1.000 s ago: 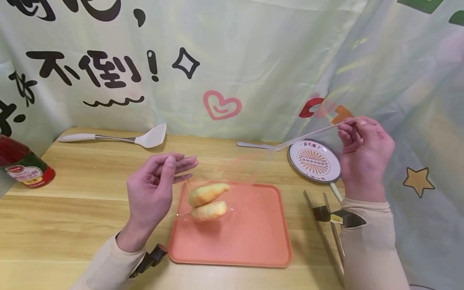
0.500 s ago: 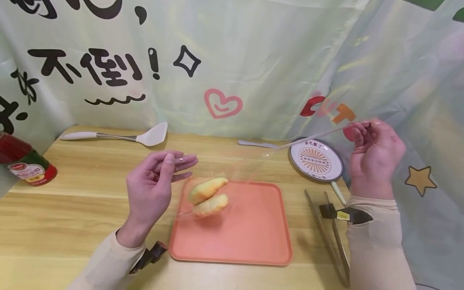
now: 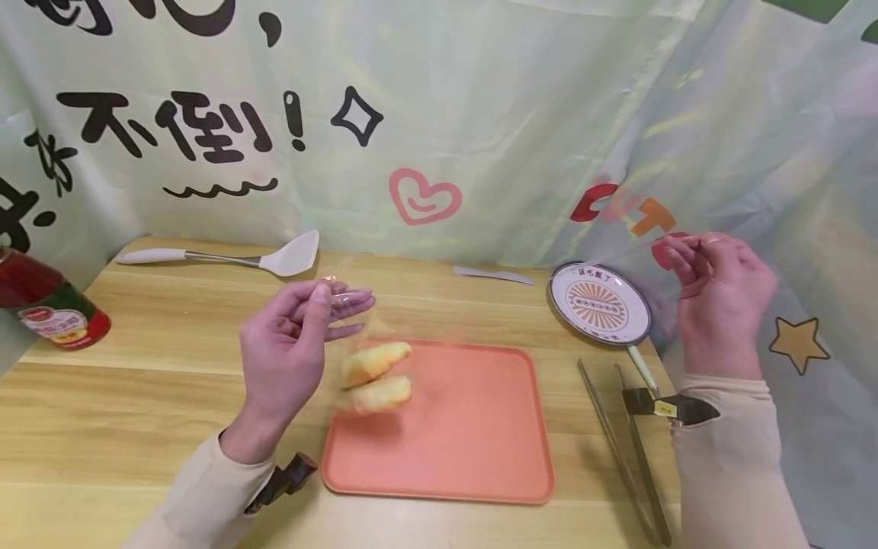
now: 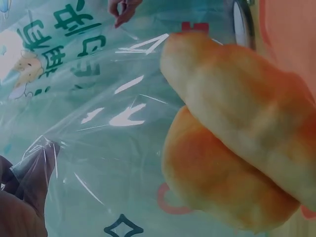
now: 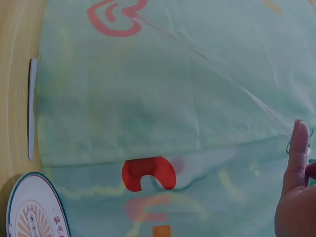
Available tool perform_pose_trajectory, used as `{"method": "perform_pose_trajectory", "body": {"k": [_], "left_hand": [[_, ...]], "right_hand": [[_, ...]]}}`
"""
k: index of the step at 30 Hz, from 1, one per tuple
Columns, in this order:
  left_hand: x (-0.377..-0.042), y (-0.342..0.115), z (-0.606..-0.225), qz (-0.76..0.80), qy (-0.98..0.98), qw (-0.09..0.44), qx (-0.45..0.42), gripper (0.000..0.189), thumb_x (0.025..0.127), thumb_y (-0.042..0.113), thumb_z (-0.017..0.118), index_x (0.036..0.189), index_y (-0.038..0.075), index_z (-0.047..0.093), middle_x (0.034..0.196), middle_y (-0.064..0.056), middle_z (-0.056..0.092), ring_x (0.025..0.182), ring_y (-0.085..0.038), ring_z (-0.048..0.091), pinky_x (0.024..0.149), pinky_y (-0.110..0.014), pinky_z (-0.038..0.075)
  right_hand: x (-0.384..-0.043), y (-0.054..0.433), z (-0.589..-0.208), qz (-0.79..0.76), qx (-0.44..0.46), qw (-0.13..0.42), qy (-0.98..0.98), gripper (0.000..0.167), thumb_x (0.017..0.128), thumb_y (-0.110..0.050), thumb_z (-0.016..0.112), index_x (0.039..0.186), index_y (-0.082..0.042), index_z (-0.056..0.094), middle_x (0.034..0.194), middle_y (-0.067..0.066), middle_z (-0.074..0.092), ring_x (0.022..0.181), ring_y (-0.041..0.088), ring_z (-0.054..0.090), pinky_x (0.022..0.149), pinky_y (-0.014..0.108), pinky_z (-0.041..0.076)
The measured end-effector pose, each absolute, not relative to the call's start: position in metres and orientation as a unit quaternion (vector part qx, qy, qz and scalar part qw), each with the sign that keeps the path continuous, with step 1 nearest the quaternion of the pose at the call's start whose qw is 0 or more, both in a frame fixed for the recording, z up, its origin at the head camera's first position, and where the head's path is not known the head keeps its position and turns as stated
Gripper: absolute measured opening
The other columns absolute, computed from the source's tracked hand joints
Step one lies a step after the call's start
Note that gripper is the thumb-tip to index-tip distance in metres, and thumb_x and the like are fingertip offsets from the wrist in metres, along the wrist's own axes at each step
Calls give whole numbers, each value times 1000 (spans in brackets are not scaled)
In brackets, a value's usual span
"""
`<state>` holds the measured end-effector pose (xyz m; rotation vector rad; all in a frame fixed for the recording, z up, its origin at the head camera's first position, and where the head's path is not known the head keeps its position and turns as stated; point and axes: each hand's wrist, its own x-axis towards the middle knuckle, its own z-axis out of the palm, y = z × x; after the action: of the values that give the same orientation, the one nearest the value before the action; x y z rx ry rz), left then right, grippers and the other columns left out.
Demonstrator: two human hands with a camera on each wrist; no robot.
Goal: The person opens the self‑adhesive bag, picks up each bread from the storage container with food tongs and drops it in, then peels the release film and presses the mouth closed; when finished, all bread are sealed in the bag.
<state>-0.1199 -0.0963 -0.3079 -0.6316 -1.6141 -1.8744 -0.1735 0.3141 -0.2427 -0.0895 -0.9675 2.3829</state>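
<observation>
Two golden bread rolls [image 3: 377,363] hang in a clear plastic bag [image 4: 108,116], over the left part of a pink tray [image 3: 473,427]. My left hand [image 3: 283,370] pinches the bag between thumb and fingers, left of the bread. Out to the right, above the plate, my right hand [image 3: 723,309] pinches a thin stretch of clear plastic between thumb and forefinger. From there the plastic runs back toward the bread. In the left wrist view the film spreads between both hands and the bread rolls [image 4: 242,98].
A small round pan-shaped plate [image 3: 599,303] with a handle and metal tongs [image 3: 620,450] lie at the right. A pale knife [image 3: 492,274] and a white spatula [image 3: 288,255] lie by the back curtain. A red sauce bottle [image 3: 51,305] stands at far left.
My right hand has moved to the right, drawing the plastic with it. The bread first tilted, then swung a little left. My left hand has barely moved.
</observation>
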Motion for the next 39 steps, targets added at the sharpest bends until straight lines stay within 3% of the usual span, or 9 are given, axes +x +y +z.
{"method": "perform_pose_trajectory", "body": {"k": [7,14,20,26,36,39], "left_hand": [[-120,-95,-304,-700,-602,292,-250,16,99,-5,50,100,-16,62,94,-27,70,87,-32,72,62,-40,57],[-119,-94,-304,-702,-596,296,-254,16,99,-6,50,100,-16,62,94,-28,70,87,-33,72,62,-39,57],[-119,-95,-304,-706,-588,296,-261,16,99,-6,49,100,-16,62,94,-29,69,87,-33,71,62,-40,57],[-119,-96,-304,-707,-585,299,-261,16,99,-6,49,101,-16,62,94,-29,69,87,-34,71,62,-40,57],[-119,-96,-302,-704,-585,304,-264,16,99,-7,49,100,-17,62,94,-29,69,87,-34,71,62,-40,57],[-120,-95,-302,-705,-582,304,-267,16,99,-8,49,99,-17,62,93,-29,69,86,-34,71,61,-40,57]], "right_hand": [[-164,312,-244,876,2,246,-415,8,90,13,61,94,19,56,83,28,64,72,36,70,76,42,55],[-170,301,-263,860,-24,210,-465,17,89,6,68,97,14,56,89,22,62,77,34,71,78,39,56],[-189,281,-294,861,-39,192,-469,6,96,7,55,92,10,53,80,21,65,80,33,72,78,38,56],[-215,253,-326,853,-74,174,-486,13,98,9,45,88,10,54,74,19,66,77,28,72,78,35,56],[-247,225,-379,838,-165,128,-503,9,96,10,45,97,14,53,76,20,68,83,28,72,82,34,55],[-247,226,-389,807,-180,126,-548,13,96,8,45,105,16,52,88,23,66,80,25,73,80,33,55]]}}
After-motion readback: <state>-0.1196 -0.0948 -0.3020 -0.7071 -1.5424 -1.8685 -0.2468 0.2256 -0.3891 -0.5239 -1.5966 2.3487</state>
